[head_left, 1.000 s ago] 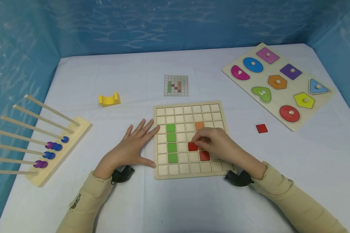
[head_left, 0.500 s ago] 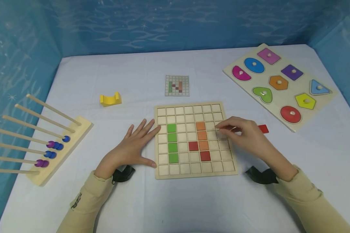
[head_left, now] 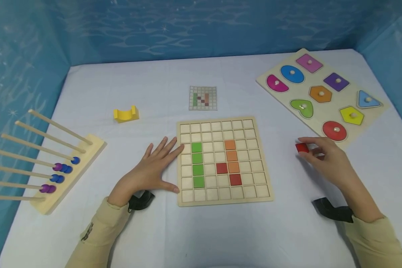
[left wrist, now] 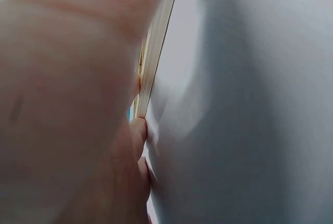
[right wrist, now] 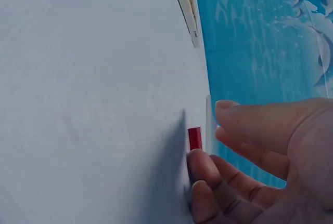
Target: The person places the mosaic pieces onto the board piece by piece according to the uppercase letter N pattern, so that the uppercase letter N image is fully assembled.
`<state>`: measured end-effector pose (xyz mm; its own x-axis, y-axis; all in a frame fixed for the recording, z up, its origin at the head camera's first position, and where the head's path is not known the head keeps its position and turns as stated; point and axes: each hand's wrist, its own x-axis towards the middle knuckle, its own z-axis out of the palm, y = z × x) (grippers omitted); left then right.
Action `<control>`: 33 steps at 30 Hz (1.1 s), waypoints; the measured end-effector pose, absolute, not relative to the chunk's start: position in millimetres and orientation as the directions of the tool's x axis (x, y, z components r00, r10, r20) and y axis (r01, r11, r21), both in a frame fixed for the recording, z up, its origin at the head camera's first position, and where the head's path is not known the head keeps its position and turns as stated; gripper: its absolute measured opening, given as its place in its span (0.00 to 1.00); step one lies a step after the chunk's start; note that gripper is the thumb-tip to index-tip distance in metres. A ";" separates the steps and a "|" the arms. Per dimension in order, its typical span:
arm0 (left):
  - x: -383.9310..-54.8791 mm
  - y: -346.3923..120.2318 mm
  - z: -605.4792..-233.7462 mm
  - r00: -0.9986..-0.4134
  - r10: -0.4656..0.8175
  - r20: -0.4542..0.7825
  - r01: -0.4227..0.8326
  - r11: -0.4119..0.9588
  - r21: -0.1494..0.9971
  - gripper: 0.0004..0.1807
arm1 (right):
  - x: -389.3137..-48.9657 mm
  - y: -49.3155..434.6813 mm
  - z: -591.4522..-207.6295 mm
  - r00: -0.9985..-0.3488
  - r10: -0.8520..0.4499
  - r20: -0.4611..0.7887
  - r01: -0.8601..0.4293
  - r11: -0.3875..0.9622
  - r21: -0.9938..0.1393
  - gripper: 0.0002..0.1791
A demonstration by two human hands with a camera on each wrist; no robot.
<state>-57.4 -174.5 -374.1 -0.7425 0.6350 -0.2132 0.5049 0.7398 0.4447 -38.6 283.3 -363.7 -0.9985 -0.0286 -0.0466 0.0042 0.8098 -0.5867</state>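
Note:
In the head view my left hand [head_left: 153, 169] lies spread beside a wooden grid board [head_left: 221, 200], with fingertips and thumb at its left edge. The left wrist view shows fingers at the side of the board [left wrist: 156, 57]. A column of green tiles [head_left: 197, 170], a column of three orange tiles [head_left: 232, 155] and two red tiles [head_left: 222, 168] sit in the board's cells. My right hand [head_left: 329, 160] is over the table at the right, thumb and index finger on either side of a loose red tile [head_left: 302, 147]. In the right wrist view those fingertips stand apart from the red tile [right wrist: 194, 138].
A small printed grid card [head_left: 203, 98] lies behind the board. Further left is a yellow curved block [head_left: 126, 114]. A wooden bead stand [head_left: 70, 171] with upright pegs occupies the left side. A knobbed shape puzzle board [head_left: 321, 78] lies at the back right.
My right hand has moved right, from the board to the loose red tile. Two more orange tiles now show where it was. My left hand stays at the board's edge.

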 end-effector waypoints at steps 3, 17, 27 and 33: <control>-57.4 -174.0 -373.8 -0.741 0.636 -0.215 0.504 0.739 0.446 0.65 | -38.7 283.8 -366.8 -0.999 -0.027 -0.044 0.003 0.815 -0.580 0.24; -57.6 -174.6 -374.0 -0.741 0.635 -0.219 0.508 0.743 0.435 0.66 | -42.0 282.7 -369.2 -1.000 -0.004 -0.004 -0.001 0.855 -0.519 0.18; -57.1 -173.9 -373.4 -0.740 0.638 -0.211 0.509 0.737 0.444 0.65 | -43.2 277.4 -367.1 -1.000 -0.010 0.030 -0.025 0.829 -0.559 0.12; -56.9 -174.3 -373.0 -0.742 0.640 -0.201 0.510 0.733 0.450 0.65 | -49.6 265.1 -361.8 -0.994 -0.061 0.095 -0.108 0.755 -0.647 0.09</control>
